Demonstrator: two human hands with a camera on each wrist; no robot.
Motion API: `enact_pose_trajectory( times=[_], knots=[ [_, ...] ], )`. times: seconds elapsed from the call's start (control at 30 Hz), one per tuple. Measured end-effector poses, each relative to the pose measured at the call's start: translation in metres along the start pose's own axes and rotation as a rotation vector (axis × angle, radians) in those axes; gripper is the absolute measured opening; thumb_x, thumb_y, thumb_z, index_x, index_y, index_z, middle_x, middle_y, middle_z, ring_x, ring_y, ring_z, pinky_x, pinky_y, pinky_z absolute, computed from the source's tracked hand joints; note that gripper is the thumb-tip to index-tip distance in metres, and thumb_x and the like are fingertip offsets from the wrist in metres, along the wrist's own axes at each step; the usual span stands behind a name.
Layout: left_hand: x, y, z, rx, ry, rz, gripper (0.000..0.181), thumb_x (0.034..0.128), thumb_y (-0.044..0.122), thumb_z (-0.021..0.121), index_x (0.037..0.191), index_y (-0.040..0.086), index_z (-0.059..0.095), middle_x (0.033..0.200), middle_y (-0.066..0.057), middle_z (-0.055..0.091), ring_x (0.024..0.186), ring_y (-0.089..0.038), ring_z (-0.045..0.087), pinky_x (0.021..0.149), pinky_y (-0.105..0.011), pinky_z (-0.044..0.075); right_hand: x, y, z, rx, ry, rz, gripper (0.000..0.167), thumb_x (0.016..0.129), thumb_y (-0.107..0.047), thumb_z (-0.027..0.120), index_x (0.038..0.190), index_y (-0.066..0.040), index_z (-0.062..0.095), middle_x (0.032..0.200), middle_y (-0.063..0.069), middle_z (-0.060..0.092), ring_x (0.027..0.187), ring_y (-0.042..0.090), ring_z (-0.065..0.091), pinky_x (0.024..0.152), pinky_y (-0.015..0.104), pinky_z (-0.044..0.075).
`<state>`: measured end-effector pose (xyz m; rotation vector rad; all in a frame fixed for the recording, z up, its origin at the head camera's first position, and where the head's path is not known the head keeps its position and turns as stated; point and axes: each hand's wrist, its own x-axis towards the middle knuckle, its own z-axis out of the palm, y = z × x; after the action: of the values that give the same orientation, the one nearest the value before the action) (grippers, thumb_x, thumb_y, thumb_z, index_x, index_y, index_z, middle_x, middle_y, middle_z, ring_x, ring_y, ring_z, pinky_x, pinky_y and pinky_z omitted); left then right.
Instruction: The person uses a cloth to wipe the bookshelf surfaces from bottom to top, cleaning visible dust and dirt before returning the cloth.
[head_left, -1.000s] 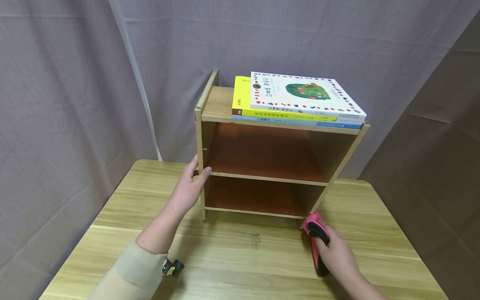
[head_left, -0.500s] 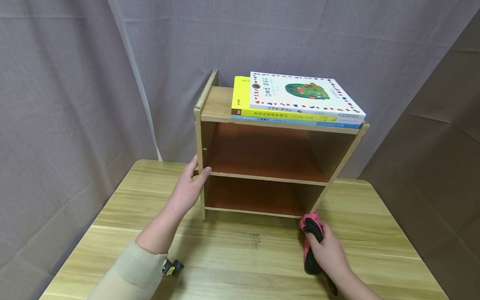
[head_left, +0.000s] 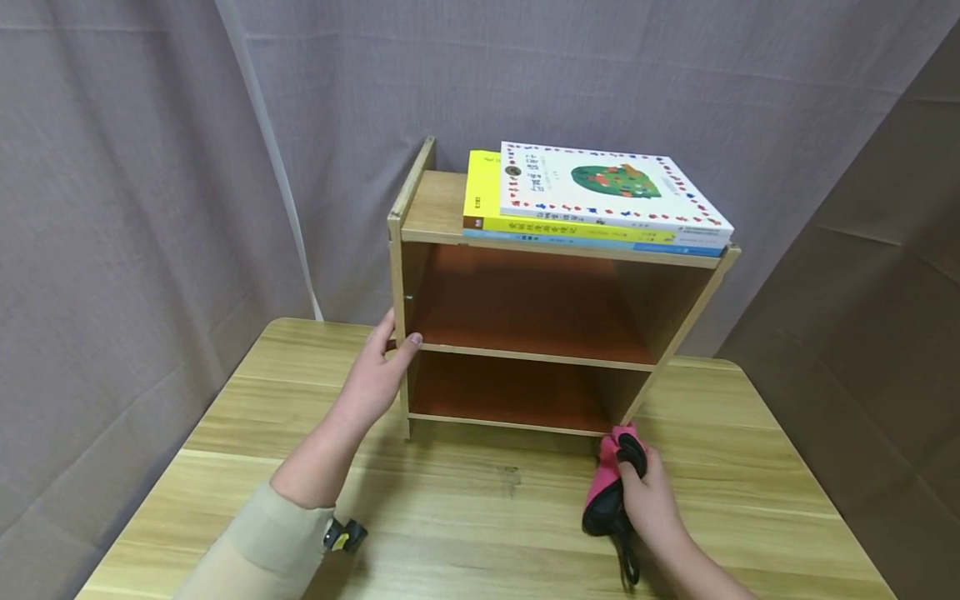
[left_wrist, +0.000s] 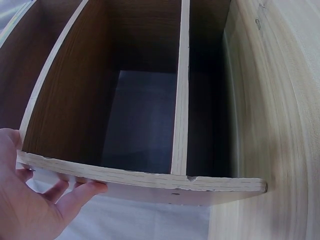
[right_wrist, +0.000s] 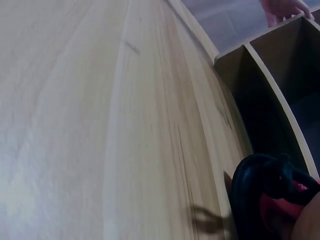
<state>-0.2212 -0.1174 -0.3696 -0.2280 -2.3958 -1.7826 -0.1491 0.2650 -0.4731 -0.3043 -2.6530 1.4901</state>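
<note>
A small wooden bookshelf (head_left: 528, 359) stands on the table. My left hand (head_left: 375, 375) grips its left side panel, thumb at the front edge; in the left wrist view that hand (left_wrist: 35, 200) has its fingers on the panel's outer face. My right hand (head_left: 651, 497) holds a pink and black object (head_left: 604, 472) with a black cord-like loop hanging down, close to the shelf's lower right front corner. I cannot tell its exact kind. In the right wrist view the object's black loop (right_wrist: 245, 185) shows beside the shelf, while the hand is mostly cut off.
Several stacked books (head_left: 600, 187), white, yellow and blue, lie on the shelf's top board. The wooden table (head_left: 465, 533) has a dark mark in front of the shelf. Grey curtains (head_left: 337, 100) hang behind and at the sides.
My right hand has shifted slightly left and turned the pink and black object, whose lower end swung left, bringing its hanging black loop into view. The left hand and shelf stay put.
</note>
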Motion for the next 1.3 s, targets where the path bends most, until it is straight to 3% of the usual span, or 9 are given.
enact_pose_trajectory(
  times=[0.13,0.27,0.43,0.6,0.8,0.93,1.03,1.17,1.3],
  knots=[
    [0.000,0.000,0.000,-0.001,0.001,0.003,0.063,0.1001,0.046,0.054,0.156,0.039,0.026,0.154,-0.006,0.032,0.128,-0.031,0.043,0.100,-0.052,0.043,-0.003,-0.002,0.003,0.089,0.006,0.050,0.039,0.107,-0.018,0.038,0.138,0.005,0.033,0.123,0.027,0.052,0.097,0.022,0.052,0.079,0.023,0.041],
    [0.000,0.000,0.001,-0.003,-0.002,0.012,0.063,0.1004,0.046,0.053,0.157,0.037,0.025,0.154,-0.008,0.032,0.128,-0.032,0.043,0.099,-0.052,0.044,-0.006,-0.004,0.007,0.204,0.016,0.068,0.042,0.108,-0.019,0.035,0.143,0.004,0.030,0.137,0.024,0.045,0.110,0.013,0.047,0.088,0.016,0.036],
    [0.000,0.000,0.001,0.022,0.002,0.016,0.064,0.1003,0.048,0.053,0.157,0.035,0.025,0.153,-0.009,0.033,0.128,-0.033,0.044,0.099,-0.052,0.044,-0.007,-0.008,0.011,0.323,0.036,-0.026,0.032,0.108,-0.011,0.032,0.136,0.004,0.039,0.127,0.014,0.051,0.107,0.007,0.050,0.093,0.016,0.037],
    [0.000,-0.001,0.001,0.014,0.006,0.032,0.062,0.1005,0.047,0.053,0.156,0.037,0.027,0.152,-0.008,0.034,0.126,-0.033,0.045,0.097,-0.051,0.046,-0.009,-0.014,0.014,0.414,0.046,-0.093,0.035,0.108,-0.011,0.033,0.141,0.000,0.039,0.124,-0.001,0.057,0.115,0.002,0.052,0.099,0.013,0.037],
    [0.000,-0.001,0.000,0.011,0.006,0.022,0.064,0.0997,0.050,0.052,0.156,0.037,0.026,0.154,-0.007,0.032,0.127,-0.032,0.044,0.099,-0.052,0.045,-0.017,-0.024,0.019,0.417,0.082,-0.090,0.038,0.108,-0.012,0.034,0.143,0.002,0.032,0.135,0.016,0.049,0.116,0.001,0.050,0.099,0.012,0.037],
    [0.000,-0.001,0.000,0.019,0.005,0.004,0.066,0.0991,0.052,0.052,0.157,0.037,0.025,0.156,-0.006,0.031,0.129,-0.032,0.043,0.101,-0.053,0.043,-0.019,-0.026,0.020,0.406,0.091,-0.097,0.037,0.107,-0.008,0.033,0.144,0.002,0.030,0.139,0.017,0.046,0.119,0.003,0.049,0.099,0.010,0.036],
    [0.000,-0.001,0.001,0.016,0.005,0.005,0.065,0.0993,0.052,0.052,0.157,0.037,0.025,0.155,-0.007,0.031,0.129,-0.032,0.043,0.101,-0.053,0.043,-0.020,-0.027,0.020,0.338,0.102,-0.103,0.037,0.107,-0.007,0.036,0.142,0.001,0.034,0.140,0.014,0.046,0.122,0.006,0.045,0.098,0.009,0.034],
    [-0.001,-0.001,0.000,0.014,0.006,0.009,0.065,0.0993,0.052,0.052,0.157,0.036,0.025,0.155,-0.007,0.032,0.129,-0.032,0.043,0.102,-0.053,0.043,-0.022,-0.028,0.023,0.254,0.137,-0.151,0.031,0.105,-0.008,0.045,0.135,-0.001,0.045,0.135,0.010,0.048,0.120,0.008,0.043,0.097,0.007,0.033],
    [-0.001,-0.001,0.001,0.012,0.005,0.005,0.066,0.0992,0.052,0.052,0.157,0.036,0.025,0.156,-0.007,0.031,0.130,-0.032,0.042,0.103,-0.053,0.041,-0.024,-0.026,0.029,0.152,0.228,-0.287,0.021,0.097,0.002,0.058,0.118,-0.001,0.059,0.121,0.008,0.052,0.111,0.006,0.045,0.093,0.007,0.034]
  ],
)
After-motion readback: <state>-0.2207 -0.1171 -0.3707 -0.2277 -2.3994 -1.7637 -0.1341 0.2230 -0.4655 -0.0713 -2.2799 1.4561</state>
